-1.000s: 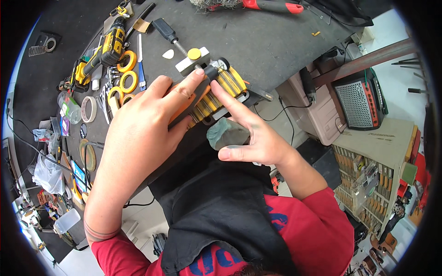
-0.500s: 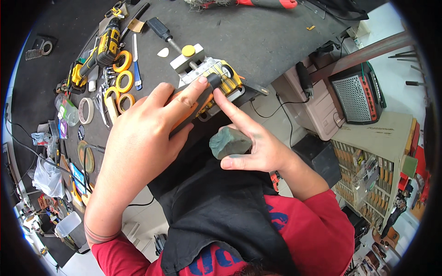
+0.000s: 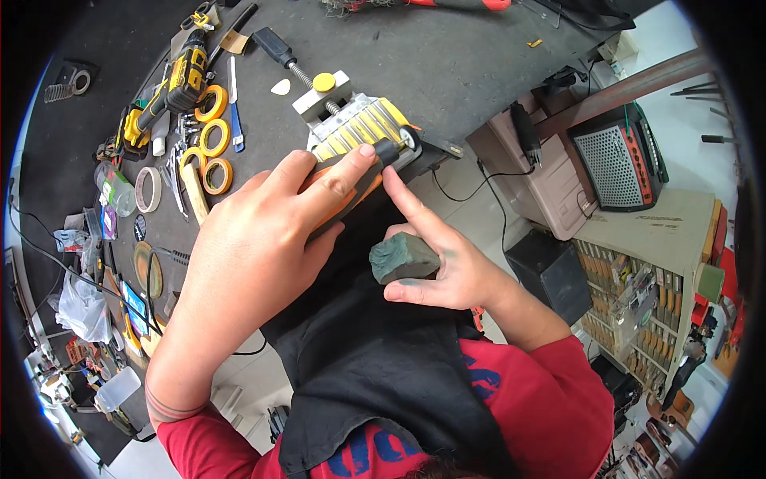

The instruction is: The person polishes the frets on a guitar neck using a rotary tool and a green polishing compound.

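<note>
My left hand (image 3: 271, 239) grips an orange and black tool handle (image 3: 357, 185) whose black tip rests against a small metal bench vise (image 3: 351, 120) at the edge of the dark workbench (image 3: 447, 56). The vise clamps a row of yellow pieces and has a yellow knob on top. My right hand (image 3: 443, 259) holds a grey-green block (image 3: 401, 257) in its palm, with the index finger stretched up to touch the tool's tip beside the vise.
Several rolls of yellow tape (image 3: 211, 136), a yellow and black power drill (image 3: 179, 84), a blue-handled tool (image 3: 233, 112) and small clutter lie on the bench's left side. A speaker box (image 3: 622, 164), a beige case (image 3: 542, 188) and a parts drawer cabinet (image 3: 638, 307) stand on the floor at right.
The right hand has turned palm-up, showing the grey-green block, and its index finger now points to the tool tip. The left hand slid back along the tool handle, uncovering the vise.
</note>
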A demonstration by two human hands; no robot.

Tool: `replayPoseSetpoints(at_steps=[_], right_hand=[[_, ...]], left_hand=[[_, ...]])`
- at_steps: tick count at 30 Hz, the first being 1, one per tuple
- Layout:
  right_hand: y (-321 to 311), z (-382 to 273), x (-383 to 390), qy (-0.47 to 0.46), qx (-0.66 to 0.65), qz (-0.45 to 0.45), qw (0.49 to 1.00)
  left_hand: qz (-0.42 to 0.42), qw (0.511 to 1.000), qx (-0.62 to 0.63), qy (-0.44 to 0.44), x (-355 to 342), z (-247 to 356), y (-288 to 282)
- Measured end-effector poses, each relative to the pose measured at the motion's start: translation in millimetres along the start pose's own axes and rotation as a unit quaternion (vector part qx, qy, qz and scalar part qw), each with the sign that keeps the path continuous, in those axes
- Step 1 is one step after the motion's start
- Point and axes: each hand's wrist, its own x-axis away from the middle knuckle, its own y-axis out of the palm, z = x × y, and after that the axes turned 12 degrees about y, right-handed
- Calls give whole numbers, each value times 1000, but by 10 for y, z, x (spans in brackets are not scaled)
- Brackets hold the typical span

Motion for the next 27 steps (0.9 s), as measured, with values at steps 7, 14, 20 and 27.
replayPoseSetpoints(at_steps=[7, 14, 20, 27], right_hand=[[-81, -102, -250, -64, 41, 28, 997], [-107, -249, -318, -34, -2, 56, 998], [-210, -239, -110, -56, 187, 355, 914], [-285, -141, -166, -135, 304, 384, 861]], left_hand=[[8, 999, -8, -38, -46, -125, -23], [54, 997, -34, -40, -82, -221, -24], [39, 996, 40, -64, 56, -40, -136], [17, 995, 92, -32, 183, 216, -122]])
